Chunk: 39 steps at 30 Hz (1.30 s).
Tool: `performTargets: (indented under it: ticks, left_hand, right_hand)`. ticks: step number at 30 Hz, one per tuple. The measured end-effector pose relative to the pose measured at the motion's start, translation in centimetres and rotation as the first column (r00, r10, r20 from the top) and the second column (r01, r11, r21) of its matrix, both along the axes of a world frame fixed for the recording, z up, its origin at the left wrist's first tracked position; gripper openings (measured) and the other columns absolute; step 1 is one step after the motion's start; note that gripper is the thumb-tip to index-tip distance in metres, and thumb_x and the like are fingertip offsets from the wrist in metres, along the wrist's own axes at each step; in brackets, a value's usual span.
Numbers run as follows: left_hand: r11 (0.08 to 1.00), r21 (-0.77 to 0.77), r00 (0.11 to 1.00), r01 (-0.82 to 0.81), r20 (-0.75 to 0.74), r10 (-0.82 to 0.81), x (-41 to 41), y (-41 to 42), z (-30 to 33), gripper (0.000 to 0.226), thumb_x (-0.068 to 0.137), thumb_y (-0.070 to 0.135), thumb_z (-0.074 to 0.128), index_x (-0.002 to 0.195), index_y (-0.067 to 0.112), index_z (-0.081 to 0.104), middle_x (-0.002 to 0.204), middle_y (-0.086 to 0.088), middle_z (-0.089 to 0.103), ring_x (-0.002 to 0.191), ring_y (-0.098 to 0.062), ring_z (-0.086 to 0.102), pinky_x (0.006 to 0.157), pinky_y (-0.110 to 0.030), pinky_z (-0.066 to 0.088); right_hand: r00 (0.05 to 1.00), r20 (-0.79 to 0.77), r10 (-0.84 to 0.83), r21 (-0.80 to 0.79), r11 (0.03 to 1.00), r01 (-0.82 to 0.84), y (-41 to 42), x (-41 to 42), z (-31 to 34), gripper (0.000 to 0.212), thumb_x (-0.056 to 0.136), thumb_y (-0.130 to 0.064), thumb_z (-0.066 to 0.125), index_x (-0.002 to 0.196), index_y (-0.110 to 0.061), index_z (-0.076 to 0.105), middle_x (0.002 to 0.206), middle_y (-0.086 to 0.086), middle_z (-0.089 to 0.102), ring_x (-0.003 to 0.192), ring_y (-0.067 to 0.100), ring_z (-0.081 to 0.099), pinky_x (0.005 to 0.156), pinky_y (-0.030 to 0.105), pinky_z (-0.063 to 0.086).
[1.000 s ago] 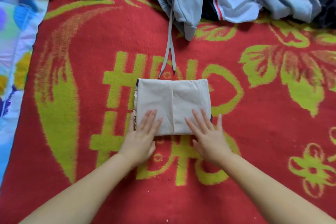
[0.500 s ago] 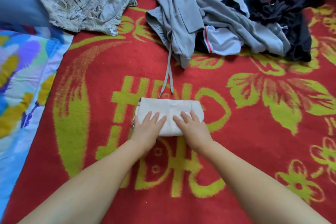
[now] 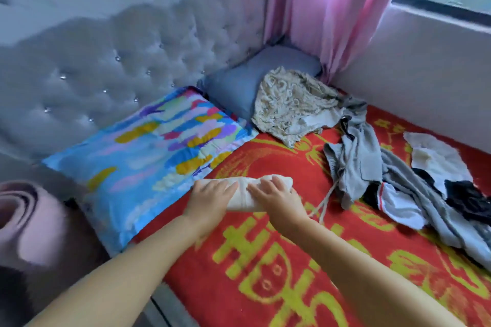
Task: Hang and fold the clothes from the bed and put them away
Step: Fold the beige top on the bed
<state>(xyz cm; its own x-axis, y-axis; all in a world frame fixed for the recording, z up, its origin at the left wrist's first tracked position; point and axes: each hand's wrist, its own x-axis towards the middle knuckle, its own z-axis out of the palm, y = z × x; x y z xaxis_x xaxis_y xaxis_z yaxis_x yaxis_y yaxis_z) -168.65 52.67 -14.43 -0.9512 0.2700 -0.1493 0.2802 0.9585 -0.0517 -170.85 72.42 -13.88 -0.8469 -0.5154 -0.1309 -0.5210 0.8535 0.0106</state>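
Observation:
A folded cream garment (image 3: 242,198) sits as a thick bundle at the left edge of the red and yellow blanket (image 3: 265,260), close to a colourful pillow (image 3: 148,151). My left hand (image 3: 212,195) holds its left end with fingers curved over the top. My right hand (image 3: 275,198) holds its right part the same way. Both thumbs are hidden. Unfolded clothes lie further right: a beige patterned garment (image 3: 289,103), grey drawstring clothes (image 3: 356,162), a white piece (image 3: 435,156) and a black piece (image 3: 467,199).
A grey tufted headboard (image 3: 106,48) runs along the left. A blue pillow (image 3: 239,82) lies in the corner under a pink curtain (image 3: 318,8). A rolled pink mat (image 3: 24,220) lies off the bed at the lower left. A wall with a window bounds the right side.
My hands have closed round the folded garment and moved it left towards the colourful pillow. My head has lifted and turned, so the headboard, curtain and window now show.

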Motion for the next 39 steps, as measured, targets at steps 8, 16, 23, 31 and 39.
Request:
performTargets:
  ticks: [8, 16, 23, 31, 39]
  left_hand:
    - [0.91, -0.004, 0.909, -0.415, -0.027, 0.415, 16.7, -16.1, 5.5, 0.071, 0.091, 0.004, 0.042, 0.152, 0.024, 0.012, 0.153, 0.004, 0.027, 0.14, -0.019, 0.025, 0.107, -0.047, 0.027]
    - [0.728, -0.005, 0.727, -0.685, 0.04, 0.685, 40.6, -28.3, 4.5, 0.069, 0.085, 0.004, 0.045, 0.149, 0.02, 0.022, 0.143, -0.005, 0.04, 0.129, -0.028, 0.04, 0.097, -0.042, 0.035]
    - [0.553, -0.079, 0.544, -0.83, 0.11, 0.832, 62.5, -37.3, 4.2, 0.07, 0.088, 0.008, 0.045, 0.151, 0.024, 0.018, 0.138, -0.007, 0.044, 0.125, -0.032, 0.045, 0.097, -0.042, 0.038]
    - [0.424, -0.093, 0.412, -0.901, 0.125, 0.903, 73.0, -45.5, 2.4, 0.071, 0.086, 0.002, 0.044, 0.15, 0.023, 0.02, 0.133, -0.004, 0.045, 0.123, -0.028, 0.044, 0.096, -0.041, 0.039]
    - [0.457, -0.1, 0.433, -0.884, 0.192, 0.881, 72.8, -56.4, -2.9, 0.072, 0.085, -0.001, 0.044, 0.149, 0.021, 0.02, 0.129, -0.007, 0.048, 0.117, -0.031, 0.05, 0.09, -0.042, 0.045]
  right_hand:
    - [0.894, -0.026, 0.447, 0.032, 0.894, -0.446, -18.4, 8.6, 5.5, 0.067, 0.093, -0.014, 0.042, 0.15, -0.039, 0.017, 0.146, -0.001, 0.031, 0.139, 0.026, 0.021, 0.1, 0.042, 0.037]
    - [0.651, 0.034, 0.758, 0.151, 0.64, -0.753, -36.0, 26.9, 5.4, 0.078, 0.087, -0.006, 0.051, 0.151, -0.031, 0.014, 0.151, 0.005, 0.022, 0.141, 0.029, 0.017, 0.102, 0.045, 0.036]
    - [0.439, 0.097, 0.893, 0.086, 0.432, -0.898, -49.0, 46.5, 3.1, 0.07, 0.09, -0.01, 0.048, 0.15, -0.032, 0.018, 0.149, 0.005, 0.027, 0.139, 0.028, 0.022, 0.105, 0.046, 0.035]
    - [0.339, 0.141, 0.93, 0.097, 0.327, -0.94, -60.0, 55.8, 0.9, 0.072, 0.094, -0.01, 0.047, 0.152, -0.035, 0.012, 0.156, 0.005, 0.017, 0.144, 0.029, 0.013, 0.11, 0.048, 0.029]
    - [0.353, 0.223, 0.909, 0.044, 0.353, -0.935, -70.6, 55.8, -5.0, 0.074, 0.093, -0.014, 0.049, 0.15, -0.041, 0.012, 0.148, 0.003, 0.03, 0.138, 0.026, 0.025, 0.104, 0.041, 0.035]
